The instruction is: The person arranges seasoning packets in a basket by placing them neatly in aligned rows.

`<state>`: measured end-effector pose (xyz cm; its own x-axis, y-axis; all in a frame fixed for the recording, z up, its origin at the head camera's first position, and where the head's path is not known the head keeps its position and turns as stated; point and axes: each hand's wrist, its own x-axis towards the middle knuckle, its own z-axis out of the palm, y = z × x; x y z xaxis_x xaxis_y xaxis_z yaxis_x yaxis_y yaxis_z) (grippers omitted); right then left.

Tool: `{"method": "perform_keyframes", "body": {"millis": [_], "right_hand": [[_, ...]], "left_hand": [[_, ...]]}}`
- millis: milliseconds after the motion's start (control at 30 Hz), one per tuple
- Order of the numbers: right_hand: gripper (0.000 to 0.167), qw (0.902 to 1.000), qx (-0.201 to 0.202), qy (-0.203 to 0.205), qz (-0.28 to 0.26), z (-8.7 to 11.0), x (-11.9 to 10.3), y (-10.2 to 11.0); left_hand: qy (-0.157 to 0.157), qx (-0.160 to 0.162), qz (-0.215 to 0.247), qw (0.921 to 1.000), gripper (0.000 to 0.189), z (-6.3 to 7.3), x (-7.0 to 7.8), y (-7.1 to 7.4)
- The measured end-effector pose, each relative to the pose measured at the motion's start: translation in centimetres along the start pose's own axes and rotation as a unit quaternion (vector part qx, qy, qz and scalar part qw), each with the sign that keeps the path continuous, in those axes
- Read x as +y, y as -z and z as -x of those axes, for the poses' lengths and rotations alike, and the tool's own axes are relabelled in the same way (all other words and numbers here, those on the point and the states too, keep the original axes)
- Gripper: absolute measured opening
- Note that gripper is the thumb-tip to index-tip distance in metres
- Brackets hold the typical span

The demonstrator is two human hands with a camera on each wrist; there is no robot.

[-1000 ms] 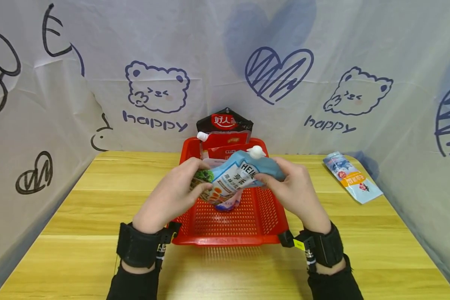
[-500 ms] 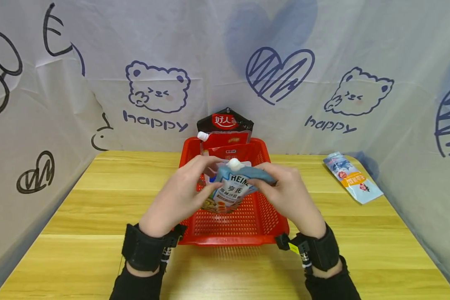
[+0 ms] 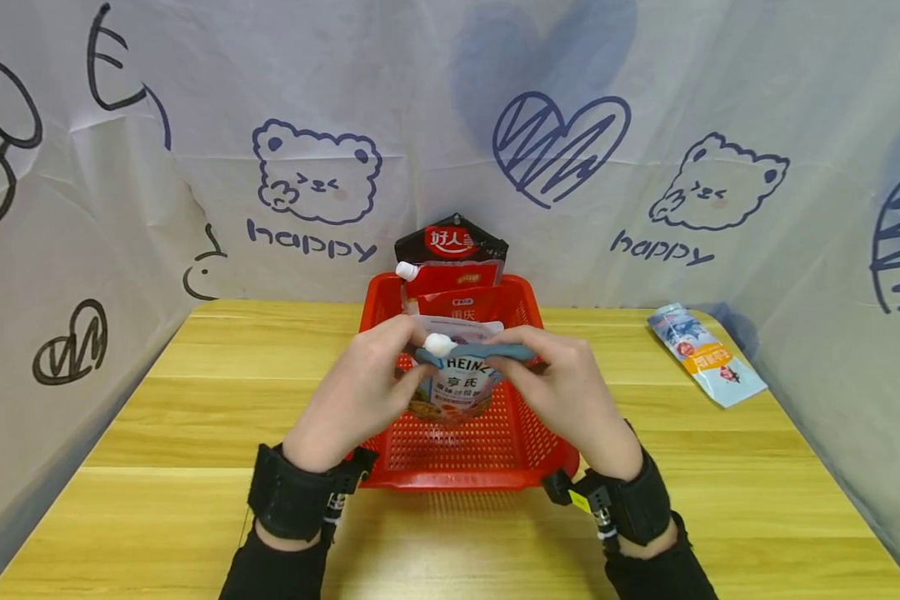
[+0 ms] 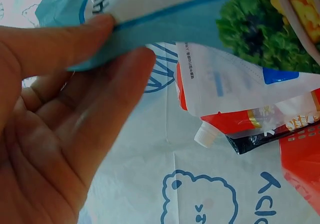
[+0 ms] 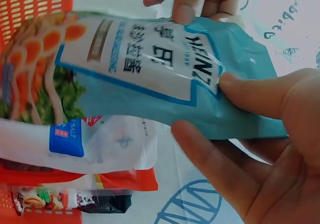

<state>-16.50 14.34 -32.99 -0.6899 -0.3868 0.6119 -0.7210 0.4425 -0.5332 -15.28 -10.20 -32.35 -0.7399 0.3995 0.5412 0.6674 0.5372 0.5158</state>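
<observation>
A light blue Heinz salad dressing pouch [image 3: 461, 385] hangs upright over the red basket [image 3: 457, 481], its white cap [image 3: 439, 345] on top. My left hand [image 3: 363, 392] pinches its upper left corner. At the upper right corner, my right hand [image 3: 566, 387] pinches it too, the thumb in front and fingers behind, as the right wrist view shows. Salad and egg pictures cover the pouch's [image 5: 150, 68] lower part. Just behind it stands a pale clear-topped pouch [image 4: 215, 78], partly hidden by the Heinz one.
Red pouches [image 3: 461, 279], one with a white spout, and a black-topped packet [image 3: 450, 240] stand at the basket's back. A blue, orange and white pouch [image 3: 705, 354] lies on the wooden table [image 3: 157, 500] at right. A drawn-on white curtain [image 3: 435, 100] encloses the table.
Both hands have turned the Heinz pouch from a slant to upright and lowered it slightly into the basket area. Its cap has moved left and down.
</observation>
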Motion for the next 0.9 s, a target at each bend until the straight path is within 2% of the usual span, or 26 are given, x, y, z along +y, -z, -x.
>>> {"method": "perform_keyframes", "body": {"millis": [100, 300, 433, 567, 733, 900], "right_hand": [[0.026, 0.9998, 0.012, -0.009, -0.009, 0.0, -0.1, 0.0], [0.015, 0.9982, 0.032, -0.05, 0.0, 0.0, -0.2, -0.5], [0.012, 0.9963, 0.036, -0.077, 0.008, 0.0, -0.1, -0.9], [0.009, 0.9938, 0.025, -0.108, 0.015, 0.0, 0.0, -1.3], [0.007, 0.9891, 0.008, -0.146, 0.015, 0.0, 0.0, -1.9], [0.004, 0.9835, -0.006, -0.18, 0.019, 0.0, 0.2, -2.2]], "left_hand": [[0.022, 0.003, -0.012, 0.9997, 0.03, 0.0, 0.0, -0.1], [0.059, -0.003, -0.046, 0.9972, 0.027, 0.0, -0.4, -0.1], [0.087, -0.027, -0.064, 0.9937, 0.03, 0.0, -1.0, 0.1], [0.134, -0.051, -0.079, 0.9865, 0.026, 0.3, -1.8, 1.0], [0.203, -0.047, -0.104, 0.9727, 0.018, 0.9, -2.8, 2.6], [0.237, -0.047, -0.111, 0.964, 0.016, 1.4, -3.7, 3.4]]}}
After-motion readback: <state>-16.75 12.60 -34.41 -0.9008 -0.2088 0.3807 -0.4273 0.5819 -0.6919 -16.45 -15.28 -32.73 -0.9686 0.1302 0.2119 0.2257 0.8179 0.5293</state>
